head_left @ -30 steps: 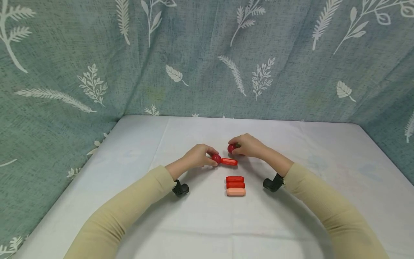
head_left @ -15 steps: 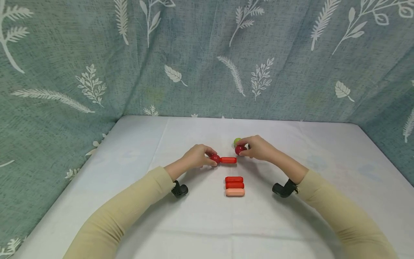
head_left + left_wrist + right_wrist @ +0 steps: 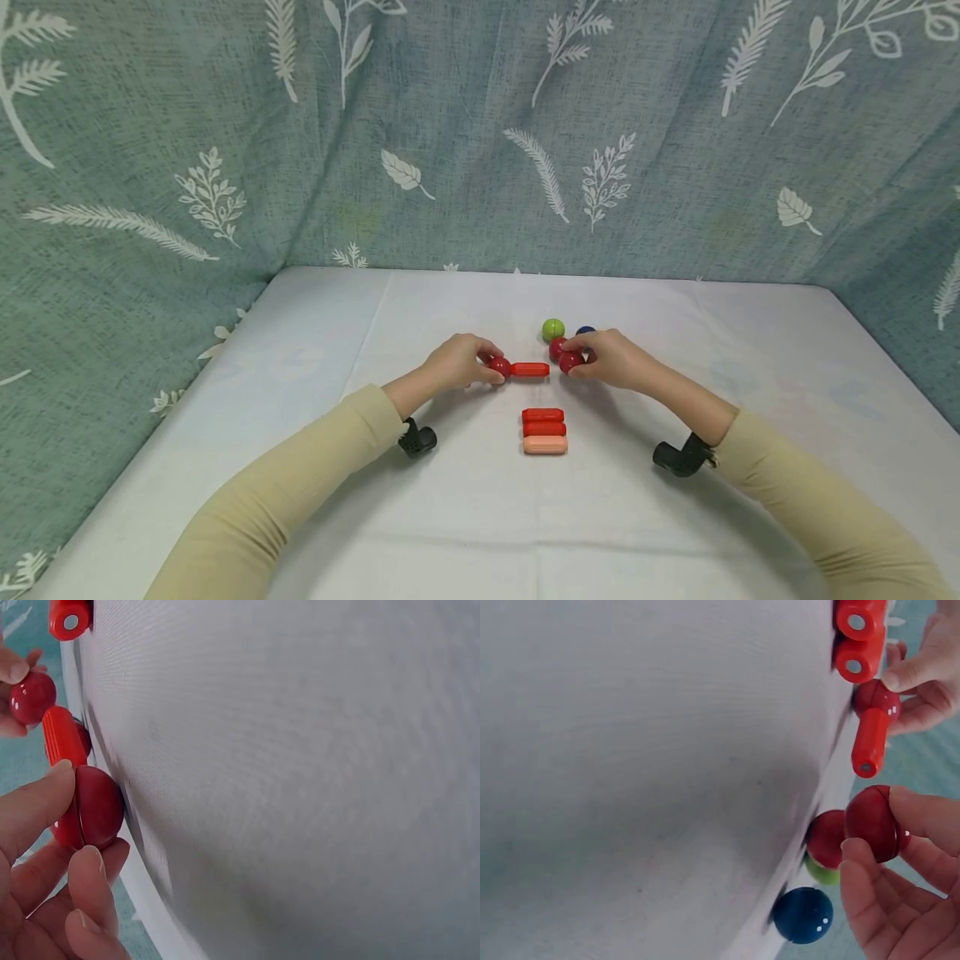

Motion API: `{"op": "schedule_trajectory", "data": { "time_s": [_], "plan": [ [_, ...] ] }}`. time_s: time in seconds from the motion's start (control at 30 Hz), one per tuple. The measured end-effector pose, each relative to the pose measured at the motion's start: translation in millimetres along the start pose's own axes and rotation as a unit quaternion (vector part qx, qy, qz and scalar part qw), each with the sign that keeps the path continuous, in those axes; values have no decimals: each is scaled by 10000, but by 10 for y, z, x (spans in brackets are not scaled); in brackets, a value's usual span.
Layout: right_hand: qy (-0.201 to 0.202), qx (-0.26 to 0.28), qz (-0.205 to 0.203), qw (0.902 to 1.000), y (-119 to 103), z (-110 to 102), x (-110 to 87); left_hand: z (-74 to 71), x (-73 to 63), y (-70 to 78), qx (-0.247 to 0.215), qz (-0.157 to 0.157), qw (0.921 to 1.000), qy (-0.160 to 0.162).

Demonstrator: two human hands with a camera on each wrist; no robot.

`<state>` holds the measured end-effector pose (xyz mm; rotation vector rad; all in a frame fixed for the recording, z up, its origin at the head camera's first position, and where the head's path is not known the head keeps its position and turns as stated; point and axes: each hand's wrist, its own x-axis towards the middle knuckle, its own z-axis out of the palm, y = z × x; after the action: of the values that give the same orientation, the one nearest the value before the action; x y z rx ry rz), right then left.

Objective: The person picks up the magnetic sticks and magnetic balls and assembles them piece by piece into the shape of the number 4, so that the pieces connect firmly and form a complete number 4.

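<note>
My left hand (image 3: 461,362) pinches a red ball (image 3: 97,808) between thumb and fingers, just above the white cloth. A short red rod (image 3: 531,369) extends to the right from that ball, its near end touching it. In the right wrist view the rod's free end has a small metal disc. My right hand (image 3: 618,357) pinches a second red ball (image 3: 871,823), which has a groove round it; it is apart from the rod's end. Right behind this ball lie another red ball (image 3: 557,348), a green ball (image 3: 553,330) and a dark blue ball (image 3: 803,915), partly hidden by my right hand in the head view.
Nearer the front, two red rods (image 3: 544,429) and a peach rod (image 3: 545,445) lie side by side. White cloth (image 3: 450,517) covers the table. A green leaf-patterned curtain (image 3: 465,167) hangs at the back and left.
My right hand has moved right and toward the front, now holding a red ball apart from the others. Green and blue balls have come into sight. The left hand stays in place.
</note>
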<state>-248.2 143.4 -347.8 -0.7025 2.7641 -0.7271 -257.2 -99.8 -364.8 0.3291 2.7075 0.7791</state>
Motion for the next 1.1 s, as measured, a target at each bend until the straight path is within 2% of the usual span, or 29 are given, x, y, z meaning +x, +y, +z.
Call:
{"op": "schedule_trajectory", "data": {
  "time_s": [0.3, 0.5, 1.1],
  "plan": [
    [-305, 22, 182, 9994, 18, 76, 31, 15, 0, 3, 44, -34, 10000, 41],
    [-316, 52, 288, 9991, -35, 97, 33, 23, -1, 7, 65, -48, 10000, 43],
    [-174, 111, -11, 9998, -35, 142, 71, 20, -6, 4, 51, 40, 10000, 76]
  ]
}}
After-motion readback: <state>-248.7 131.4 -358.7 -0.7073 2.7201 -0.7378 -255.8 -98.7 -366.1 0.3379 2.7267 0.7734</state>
